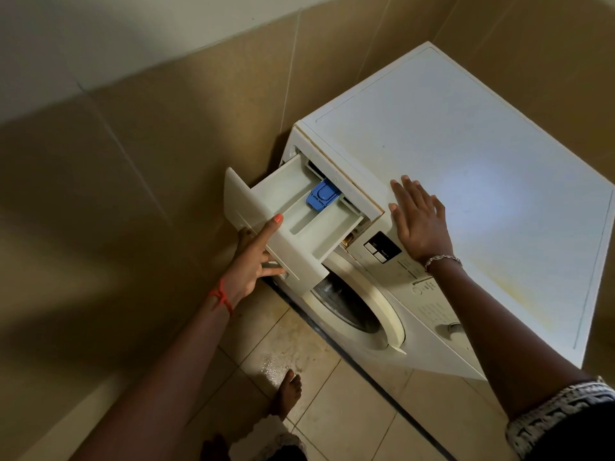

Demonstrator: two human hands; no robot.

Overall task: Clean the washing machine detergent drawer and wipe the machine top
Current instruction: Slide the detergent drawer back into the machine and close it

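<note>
The white detergent drawer (293, 207) stands pulled far out of the washing machine, showing its compartments and a blue insert (322, 194) at the back. My left hand (254, 257) grips the drawer's front panel, thumb on top of its edge and fingers curled underneath. My right hand (421, 219) lies flat, fingers straight, on the front edge of the white machine top (482, 154), just right of the drawer slot. The top shows a yellowish stain near its right front.
The machine stands in a corner of beige tiled walls (166, 144). Below the drawer are the round door (359, 307), the control panel and a dial (454, 327). The tiled floor (332, 394) has a wet, dirty patch by my bare foot (288, 390).
</note>
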